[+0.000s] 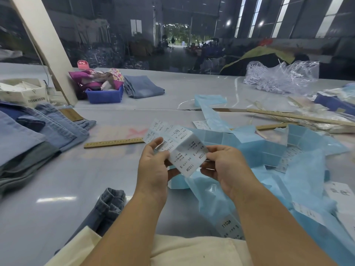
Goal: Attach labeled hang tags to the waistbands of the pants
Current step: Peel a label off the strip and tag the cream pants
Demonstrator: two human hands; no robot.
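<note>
A white strip of printed labels (179,148), marked 1103# S, is held up over the table between both hands. My left hand (153,166) pinches its left edge. My right hand (224,166) grips its right side and lower corner. Light blue backing paper (269,150), folded into squares, spreads under and to the right of my hands. A stack of folded denim pants (38,135) lies at the left. Another pair of jeans (107,206) hangs over the near table edge. More loose white labels (230,227) lie on the blue paper at lower right.
A wooden ruler (114,142) lies left of my hands. A blue bin (104,95) with cloth and folded jeans (143,86) sit at the back. Clear plastic bags (280,77), wooden sticks (299,117) and a white box (23,92) ring the table.
</note>
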